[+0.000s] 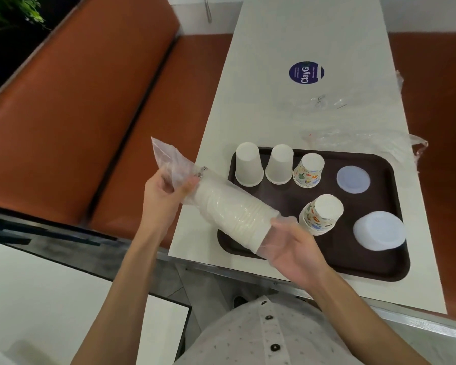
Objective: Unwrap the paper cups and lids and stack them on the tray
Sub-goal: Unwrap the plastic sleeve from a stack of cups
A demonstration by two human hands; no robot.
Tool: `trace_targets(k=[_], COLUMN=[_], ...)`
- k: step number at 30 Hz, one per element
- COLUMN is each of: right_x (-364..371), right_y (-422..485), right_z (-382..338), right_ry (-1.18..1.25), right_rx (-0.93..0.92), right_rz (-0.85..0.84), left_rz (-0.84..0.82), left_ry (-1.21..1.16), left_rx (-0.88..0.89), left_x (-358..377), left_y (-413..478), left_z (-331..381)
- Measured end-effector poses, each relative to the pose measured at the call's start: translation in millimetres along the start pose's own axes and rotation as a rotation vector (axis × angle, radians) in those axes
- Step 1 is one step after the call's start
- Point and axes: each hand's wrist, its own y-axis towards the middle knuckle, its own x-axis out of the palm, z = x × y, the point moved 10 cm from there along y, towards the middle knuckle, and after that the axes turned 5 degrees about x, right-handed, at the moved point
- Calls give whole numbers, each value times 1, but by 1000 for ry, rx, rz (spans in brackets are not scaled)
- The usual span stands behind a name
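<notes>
The tray (379,264) is crowded along its far edge, where a white cup (248,164), a second white cup (279,164), a patterned cup (308,169) and a flat lid (353,179) stand in a row with narrow gaps. Nearer, a patterned cup stack (321,214) and a lid stack (378,230) fill the right side (a bare strip runs between the rows). The wrapped sleeve of cups (232,217) slants across the near left corner. Crumpled plastic wrap (353,138) lies just behind the tray, and beyond it the table (274,48) is open.
</notes>
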Motion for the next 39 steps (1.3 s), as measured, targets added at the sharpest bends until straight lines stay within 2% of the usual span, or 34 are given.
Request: trace_targets(k=[4,9,13,16,18,21,24,29,35,39], right_x=[17,3,-17,-30,-37,-39,-39,-30,-11,-5], right_y=[-1,0,-8,-16,-19,-19,-17,-12,-20,-19], right_z=[9,3,-11,-20,-22,-19,-12,-8,-14,-10], right_ry=[-44,-64,-153,-152,-138,-171,-183,-297,-407,-566], right_rx=[58,12,-58,-135,-147,-136,-105,-98,-83,-99], right_rz=[-138,-86,43,114,143,153,145,57,-72,-85], left_rz=[119,153,-70,-397,-602,-702,-618,-409,-402,-289], left_ry=[-3,-73,-165,-173,-93,138,314,162,32,120], left_rx=[47,-78,-185,-224,-190,-161,-100,1,-21,27], left_x=[-12,0,26,44,46,35,23,10,22,21], left_y=[-1,-3,-4,-12,-21,-24,-15,0,-12,-13], left_z=[-11,-26,-36,-42,-44,-49,-46,-27,-29,-27])
